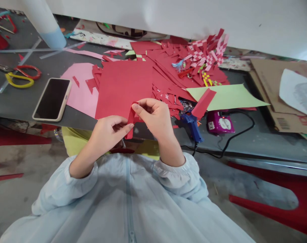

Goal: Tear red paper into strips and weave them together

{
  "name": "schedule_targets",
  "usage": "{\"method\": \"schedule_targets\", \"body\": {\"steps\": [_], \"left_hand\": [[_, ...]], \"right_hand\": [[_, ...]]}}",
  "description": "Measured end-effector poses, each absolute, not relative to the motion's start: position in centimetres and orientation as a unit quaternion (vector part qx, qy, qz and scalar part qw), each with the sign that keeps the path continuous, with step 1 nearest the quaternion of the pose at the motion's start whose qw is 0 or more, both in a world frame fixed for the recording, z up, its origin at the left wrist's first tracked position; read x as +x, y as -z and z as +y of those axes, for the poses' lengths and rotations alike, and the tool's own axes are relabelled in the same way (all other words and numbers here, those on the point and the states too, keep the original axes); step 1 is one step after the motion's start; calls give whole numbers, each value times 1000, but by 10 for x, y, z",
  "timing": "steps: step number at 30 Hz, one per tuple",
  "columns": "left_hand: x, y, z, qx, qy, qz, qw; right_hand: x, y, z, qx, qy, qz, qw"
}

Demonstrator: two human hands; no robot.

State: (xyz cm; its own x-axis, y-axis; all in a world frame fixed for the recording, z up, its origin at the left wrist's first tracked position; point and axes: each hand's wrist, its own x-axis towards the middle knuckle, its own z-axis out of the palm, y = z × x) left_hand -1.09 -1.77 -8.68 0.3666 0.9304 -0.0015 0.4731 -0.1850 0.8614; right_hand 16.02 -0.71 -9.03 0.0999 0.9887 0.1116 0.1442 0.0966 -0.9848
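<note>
Between my two hands is a narrow folded strip of red paper [131, 118], held upright near the table's front edge. My left hand [110, 131] pinches its lower part between thumb and fingers. The top end is gripped by my right hand [153, 116], the thumb pressed on the paper. Just beyond lies a large red paper sheet [125, 84] on the table. A blue glue gun [192, 126] rests to the right of my right hand, with a folded red paper piece [204, 103] by its front end.
A phone [52, 99] and scissors [22, 76] lie at left, near pink paper [80, 87]. Red scraps and woven checkered paper pieces [206, 54] pile up behind. Light green paper [226, 96], a purple box [220, 122] with a black cable, and cardboard [290, 123] occupy the right.
</note>
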Motion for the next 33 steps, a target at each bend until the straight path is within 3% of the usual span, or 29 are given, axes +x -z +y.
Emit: {"method": "schedule_targets", "body": {"steps": [13, 24, 33], "left_hand": [[-9, 94, -18, 728, -240, 475, 433], [-11, 96, -19, 568, -249, 455, 639], [-11, 99, -19, 542, -264, 468, 645]], "right_hand": [[168, 93, 4, -546, -404, -486, 550], [172, 100, 10, -537, -415, -462, 571], [168, 101, 15, -512, -456, -417, 597]]}}
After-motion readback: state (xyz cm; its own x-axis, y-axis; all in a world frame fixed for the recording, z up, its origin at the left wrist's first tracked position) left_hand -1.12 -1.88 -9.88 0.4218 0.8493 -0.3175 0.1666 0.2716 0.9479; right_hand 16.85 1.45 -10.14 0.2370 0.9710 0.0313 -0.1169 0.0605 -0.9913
